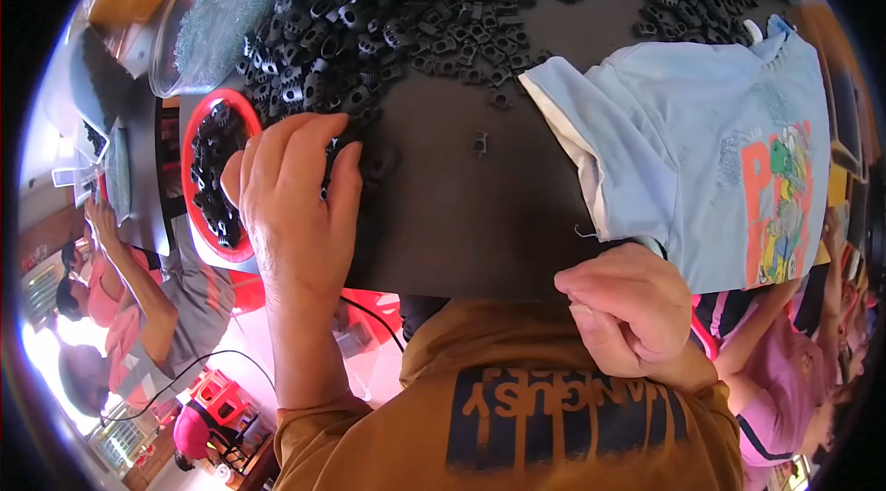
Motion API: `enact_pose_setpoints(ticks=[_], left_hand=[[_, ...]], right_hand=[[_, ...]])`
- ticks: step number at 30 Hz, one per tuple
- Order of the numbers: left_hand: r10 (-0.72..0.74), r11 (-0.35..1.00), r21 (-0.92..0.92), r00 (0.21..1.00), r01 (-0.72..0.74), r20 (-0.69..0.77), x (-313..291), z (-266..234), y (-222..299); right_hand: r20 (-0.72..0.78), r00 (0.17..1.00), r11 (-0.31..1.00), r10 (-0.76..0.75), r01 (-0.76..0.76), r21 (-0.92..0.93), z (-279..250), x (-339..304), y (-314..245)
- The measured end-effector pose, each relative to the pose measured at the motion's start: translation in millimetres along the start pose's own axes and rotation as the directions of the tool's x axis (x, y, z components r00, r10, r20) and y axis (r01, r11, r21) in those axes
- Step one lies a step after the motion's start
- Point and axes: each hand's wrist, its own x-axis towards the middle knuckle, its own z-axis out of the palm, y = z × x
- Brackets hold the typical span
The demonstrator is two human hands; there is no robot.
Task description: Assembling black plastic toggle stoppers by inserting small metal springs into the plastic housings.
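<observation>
A heap of small black plastic parts [369,20] spreads over the far side of a dark table [443,242]. At the heap's near left edge is my left hand [300,177], its fingers curled toward the thumb. A small black plastic part [329,163] shows partly between them, mostly hidden by the fingers. My right hand [632,306] is closed at the table's front edge, beside a light blue T-shirt [692,140]; whatever its fingers hold, if anything, is hidden. One loose black part [480,142] lies alone in the middle of the table.
A red-rimmed basin [254,117] holding black parts stands left of my left hand. Behind it, a clear plastic tub [171,53] contains small clear bits. The printed T-shirt covers the table's right side. Other people sit at both sides, and red stools [217,394] stand on the floor.
</observation>
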Motion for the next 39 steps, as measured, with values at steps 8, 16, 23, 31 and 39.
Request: enact_pose_setpoints(ticks=[8,16,23,31,39], left_hand=[[-0.017,0.746,-0.663,0.997,0.062,0.075,-12,-19,48],[0.269,0.607,-0.78,0.963,-0.155,0.018,-4,-9,87],[0.349,0.757,-0.578,0.936,-0.303,-0.033,-3,-18,99],[0.266,0.776,-0.594,0.964,-0.213,0.001,40,-19,118],[0.735,0.547,-0.514,0.673,-0.66,-0.082,86,34,165]], right_hand=[[-0.028,0.994,0.995,0.103,-0.103,0.001,-4,3,-5],[-0.13,0.981,0.982,0.143,-0.124,0.143,-8,0,-1],[-0.166,0.973,0.963,0.158,-0.115,0.243,-5,-2,3],[-0.184,0.982,0.981,-0.05,0.083,0.174,-9,-9,2],[-0.095,0.994,0.975,-0.054,0.073,0.211,-8,-14,2]])
